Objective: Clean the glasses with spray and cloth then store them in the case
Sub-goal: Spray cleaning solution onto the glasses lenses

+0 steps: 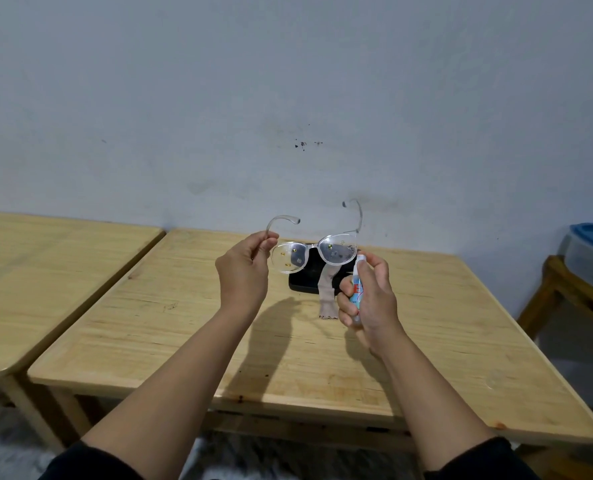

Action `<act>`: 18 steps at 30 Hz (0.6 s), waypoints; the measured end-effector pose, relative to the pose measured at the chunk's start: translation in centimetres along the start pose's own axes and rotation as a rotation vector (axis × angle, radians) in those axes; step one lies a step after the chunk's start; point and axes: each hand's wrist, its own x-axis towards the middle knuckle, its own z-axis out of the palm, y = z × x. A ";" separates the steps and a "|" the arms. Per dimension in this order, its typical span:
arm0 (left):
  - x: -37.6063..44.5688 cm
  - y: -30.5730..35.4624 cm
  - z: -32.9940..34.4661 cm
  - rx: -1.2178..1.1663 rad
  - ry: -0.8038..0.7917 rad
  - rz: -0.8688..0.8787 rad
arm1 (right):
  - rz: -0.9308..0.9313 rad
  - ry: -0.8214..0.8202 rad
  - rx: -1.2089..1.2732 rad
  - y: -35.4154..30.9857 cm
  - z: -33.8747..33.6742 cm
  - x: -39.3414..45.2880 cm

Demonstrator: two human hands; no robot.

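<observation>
The fingers (265,244) of the left hand (243,271) pinch the near end of one arm of the glasses (317,252), holding the clear frame up in the air above the worktop (170,317), lenses facing the person and both arms pointing away toward the wall (288,98). The right hand (369,294) has its fingers curled round a small spray bottle (356,289), white with a blue and red label, its top just beside the right-hand lens, which carries a patch of droplets. Under the glasses, a black case (308,280) lies flat on the worktop, partly hidden by the frame and the hand. A strip of pale cloth (326,296) drapes over the case's near edge and down onto the wood. A second wooden table (45,271) stands just beside the worktop on the left. At the far right, a clear tub with a blue lid (592,258) sits on a wooden stand.
</observation>
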 end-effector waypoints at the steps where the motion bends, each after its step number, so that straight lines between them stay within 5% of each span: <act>1: 0.0 0.0 0.0 0.006 -0.001 0.006 | 0.002 0.003 0.011 0.0 0.0 0.0; 10: -0.5 0.6 1.0 -0.042 -0.008 -0.004 | 0.162 -0.103 0.107 2.8 1.9 -0.6; 18: -0.5 0.8 0.9 -0.061 -0.002 -0.019 | 0.099 -0.114 0.015 2.6 3.1 -0.3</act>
